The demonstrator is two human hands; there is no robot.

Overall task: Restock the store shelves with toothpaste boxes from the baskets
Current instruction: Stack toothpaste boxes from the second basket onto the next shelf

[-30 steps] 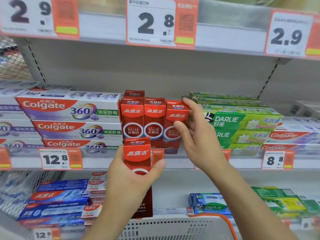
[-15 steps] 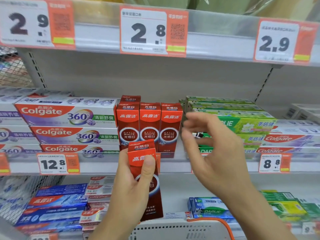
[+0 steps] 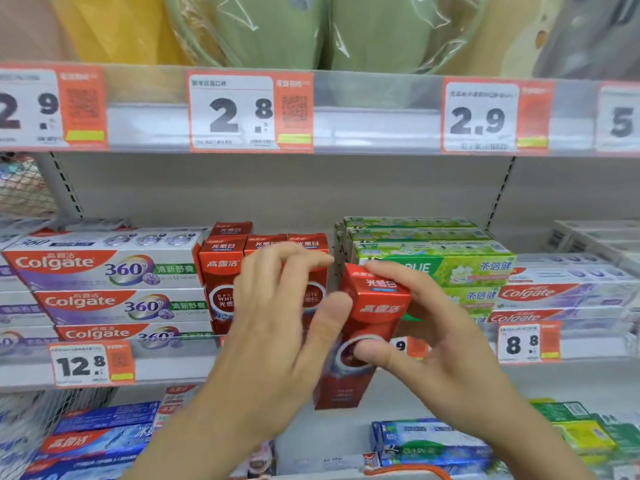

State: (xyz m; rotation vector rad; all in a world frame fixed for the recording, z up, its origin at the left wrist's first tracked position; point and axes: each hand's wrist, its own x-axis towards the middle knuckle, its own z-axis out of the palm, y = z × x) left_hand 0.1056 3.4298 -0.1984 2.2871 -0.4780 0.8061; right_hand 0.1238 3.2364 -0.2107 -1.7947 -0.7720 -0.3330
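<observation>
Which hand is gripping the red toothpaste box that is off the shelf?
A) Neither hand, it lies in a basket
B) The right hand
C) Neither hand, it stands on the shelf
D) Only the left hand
B: the right hand curls its thumb and fingers round the red toothpaste box, while the left hand beside it looks open with its fingers spread.

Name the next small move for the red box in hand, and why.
Probably stand the red box, gripped by the right hand, in the gap between the upright red boxes and the green stack; the left hand looks off it.
</observation>
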